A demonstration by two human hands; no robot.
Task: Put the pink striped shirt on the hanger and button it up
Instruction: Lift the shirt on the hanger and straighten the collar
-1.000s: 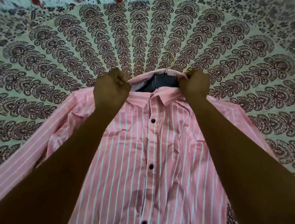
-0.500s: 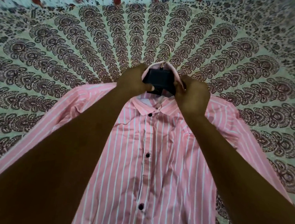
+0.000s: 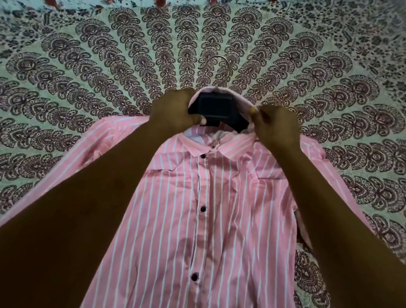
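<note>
Across the patterned bedspread (image 3: pixel 81 76), the pink striped shirt (image 3: pixel 227 228) is lying flat, placket apparently buttoned, enclosing the hanger (image 3: pixel 216 108). Left hand (image 3: pixel 176 110) is gripping the hanger's dark centre, steadying it; right hand (image 3: pixel 277 125), fingers (image 3: pixel 261 112) curled, is pinching the collar (image 3: pixel 247 104).

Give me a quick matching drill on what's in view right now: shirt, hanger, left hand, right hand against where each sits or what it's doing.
Column A
1. pink striped shirt
2. hanger
3. left hand
4. right hand

Column B
a. pinches the collar edge at the hanger's right side
b. lies flat on the patterned bedsheet, buttons done up down the front
c. black body inside the collar, metal hook poking out above
d. grips the black hanger body from the left

Pairs: 1-b, 2-c, 3-d, 4-a
</note>
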